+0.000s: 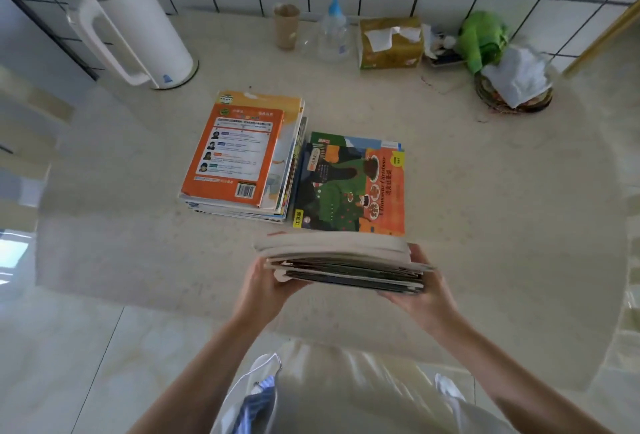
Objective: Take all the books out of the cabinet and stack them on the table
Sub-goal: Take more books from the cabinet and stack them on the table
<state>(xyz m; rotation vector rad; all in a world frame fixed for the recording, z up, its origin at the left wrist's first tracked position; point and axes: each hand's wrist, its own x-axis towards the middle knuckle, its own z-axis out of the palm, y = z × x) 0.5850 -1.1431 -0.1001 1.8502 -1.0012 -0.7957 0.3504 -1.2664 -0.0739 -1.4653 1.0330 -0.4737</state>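
Both hands grasp a bundle of books [343, 265] above the near edge of the table [485, 191], the left hand [266, 281] at its left end and the right hand [420, 291] at its right. On the table beyond lie an orange-topped stack [239, 156] and, just beside it, a stack topped by a dinosaur picture book [353, 187].

Two piles of books lying on the surface [138, 163], orange-topped pile [239, 156] and green-topped pile [349, 187], one more bunch of books [343, 265] held up, two hands, left hand [266, 281], right hand [424, 290], one white jug [135, 23], one tissue box [391, 42], one pump bottle [334, 28], one brown cup [286, 26]
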